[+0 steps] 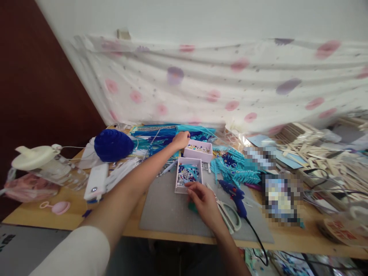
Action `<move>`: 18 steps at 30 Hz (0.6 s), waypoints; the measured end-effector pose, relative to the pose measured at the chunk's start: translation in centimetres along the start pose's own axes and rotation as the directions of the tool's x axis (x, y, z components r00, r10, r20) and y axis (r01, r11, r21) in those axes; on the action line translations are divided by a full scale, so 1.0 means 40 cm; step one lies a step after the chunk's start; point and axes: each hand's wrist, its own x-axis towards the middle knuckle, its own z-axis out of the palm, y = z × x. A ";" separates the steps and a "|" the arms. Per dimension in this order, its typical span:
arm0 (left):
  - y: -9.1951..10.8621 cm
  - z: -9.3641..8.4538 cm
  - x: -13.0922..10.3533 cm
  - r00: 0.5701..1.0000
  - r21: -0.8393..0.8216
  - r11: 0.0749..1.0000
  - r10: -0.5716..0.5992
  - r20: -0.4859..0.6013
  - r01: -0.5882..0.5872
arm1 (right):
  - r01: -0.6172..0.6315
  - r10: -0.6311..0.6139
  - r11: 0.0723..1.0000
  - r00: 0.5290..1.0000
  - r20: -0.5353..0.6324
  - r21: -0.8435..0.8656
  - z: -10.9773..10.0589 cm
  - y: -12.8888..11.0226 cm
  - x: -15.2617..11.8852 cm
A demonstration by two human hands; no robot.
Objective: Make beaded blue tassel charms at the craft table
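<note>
My left hand (181,140) reaches far forward, its fingers curled in at the left edge of the rear pink box (197,156), which holds small beads. Whatever those fingers may hold is too small to see. Nearer to me, a second pink box (180,189) contains blue, clear and silver beads. At its front right corner is my right hand (201,197), its thumb and index finger brought together; anything between them cannot be made out. Something green (193,207) shows beneath this hand. Both boxes stand by the grey mat (163,211), the nearer one on it.
White-handled scissors (228,216) and a blue glue gun (235,197) with a black cable lie right of my right hand. Turquoise fuzzy pieces (238,172) and wooden sticks (339,161) are further right. On the left are a blue bundle (113,145), a white power bank (96,181) and a lidded bottle (43,165).
</note>
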 end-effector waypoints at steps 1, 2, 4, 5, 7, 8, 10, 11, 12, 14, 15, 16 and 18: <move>0.000 0.008 0.006 1.000 -0.002 1.000 0.003 0.014 -0.003 | -0.002 0.002 1.000 1.000 -0.003 0.006 0.000 0.001 0.001; 0.000 0.018 0.010 0.999 -0.004 1.000 0.006 0.032 -0.006 | -0.006 0.006 1.000 1.000 -0.004 0.014 0.000 0.002 0.001; 0.000 0.040 0.011 0.998 -0.006 1.000 0.015 0.054 -0.015 | -0.018 0.018 0.999 1.000 -0.007 0.037 0.002 0.006 0.002; 0.001 0.049 0.008 0.998 -0.005 1.000 0.021 0.054 -0.021 | -0.025 0.025 0.998 1.000 -0.011 0.052 0.003 0.008 0.002; 0.002 0.064 0.001 0.999 -0.003 0.999 0.033 0.035 -0.032 | -0.035 0.036 0.996 0.999 -0.019 0.080 0.004 0.012 0.002; 0.001 0.068 -0.002 0.999 -0.002 0.999 0.038 0.024 -0.038 | -0.036 0.039 0.995 0.999 -0.023 0.091 0.005 0.014 0.002; -0.001 0.071 -0.006 0.999 -0.003 0.999 0.050 0.005 -0.050 | -0.030 0.033 0.994 0.999 -0.030 0.104 0.006 0.018 0.002; -0.003 0.070 -0.007 0.998 -0.004 0.998 0.056 -0.001 -0.056 | -0.022 0.026 0.994 0.999 -0.036 0.110 0.007 0.021 0.002; -0.005 0.067 -0.007 0.998 -0.005 0.998 0.062 -0.005 -0.062 | -0.011 0.017 0.993 0.999 -0.046 0.117 0.008 0.024 0.001; -0.008 0.057 -0.005 0.997 -0.005 0.997 0.076 -0.008 -0.076 | 0.018 -0.008 0.991 0.997 -0.075 0.135 0.010 0.030 -0.001; -0.009 0.049 -0.003 0.997 -0.003 0.997 0.082 -0.013 -0.082 | 0.034 -0.021 0.989 0.996 -0.090 0.144 0.012 0.034 -0.002; -0.008 0.041 0.001 0.996 -0.001 0.996 0.090 -0.023 -0.090 | 0.048 -0.033 0.987 0.994 -0.102 0.151 0.013 0.037 -0.004; -0.004 0.023 0.013 0.992 0.006 0.994 0.114 -0.050 -0.113 | 0.068 -0.050 0.986 0.992 -0.117 0.152 0.015 0.041 -0.007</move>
